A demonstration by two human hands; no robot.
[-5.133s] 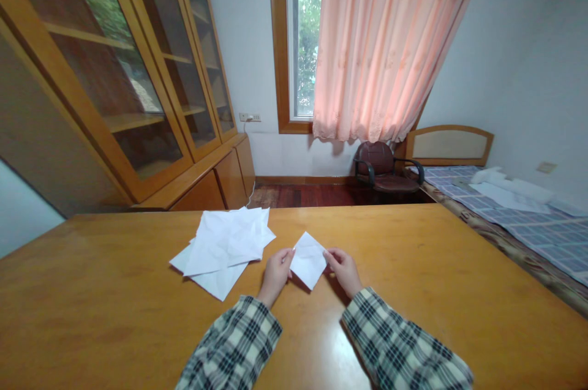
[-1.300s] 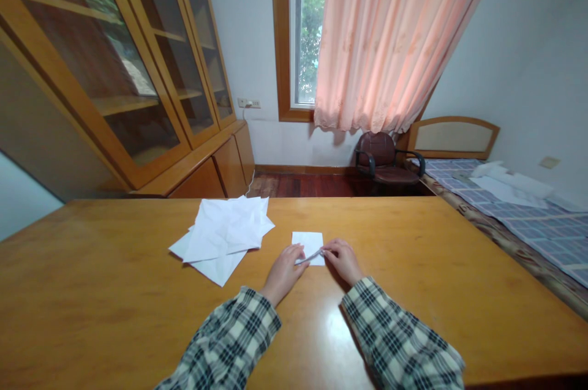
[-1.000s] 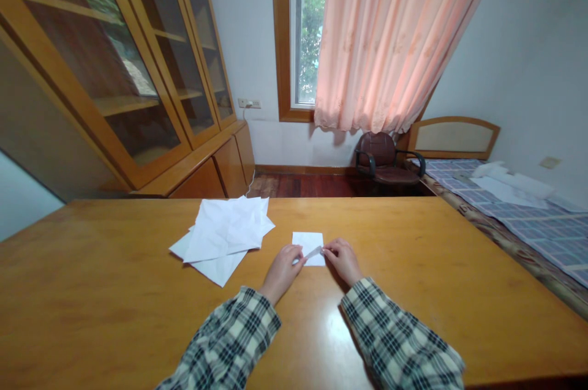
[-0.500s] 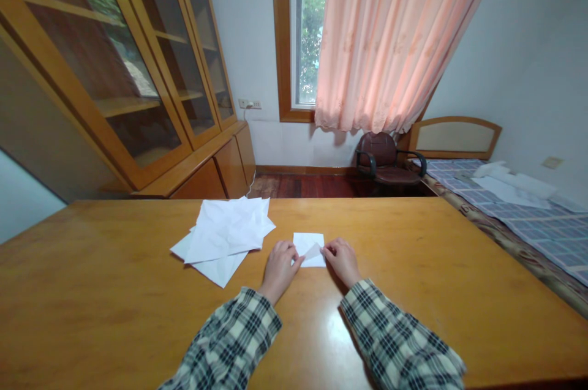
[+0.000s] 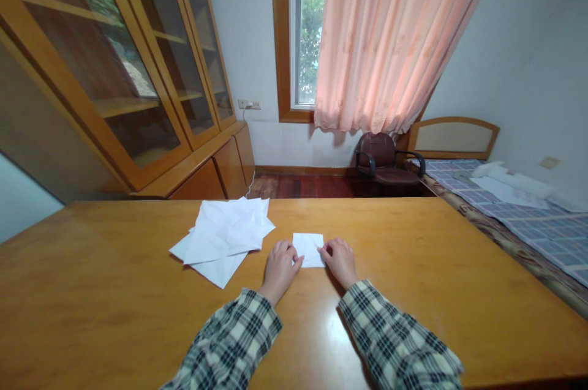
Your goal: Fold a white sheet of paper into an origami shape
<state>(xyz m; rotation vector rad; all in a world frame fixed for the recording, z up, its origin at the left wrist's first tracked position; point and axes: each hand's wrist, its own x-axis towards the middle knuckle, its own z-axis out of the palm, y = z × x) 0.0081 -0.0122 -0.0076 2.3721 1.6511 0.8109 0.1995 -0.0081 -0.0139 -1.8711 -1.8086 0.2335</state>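
A small folded square of white paper (image 5: 309,244) lies on the wooden table between my hands. My left hand (image 5: 280,264) is closed at its left edge, with the thumb on the lower left corner. At the right edge, my right hand (image 5: 339,260) has its thumb and forefinger pinched together on the paper, fingertips over its face. Faint crease lines show on the square, but its layers are too small to make out. To the left of my left hand sits a loose pile of larger creased white sheets (image 5: 229,228).
The wide wooden table (image 5: 138,329) spans the foreground. Behind it stand a glass-fronted cabinet (image 5: 184,102) at left and a dark red armchair (image 5: 388,160). A bed (image 5: 509,206) with a checked cover is at right. A pink curtain (image 5: 395,41) hangs by the window.
The raised, shaded triangular flap on the small paper now lies flat. My right fingertips have shifted slightly left and down over the paper. My left hand has hardly moved.
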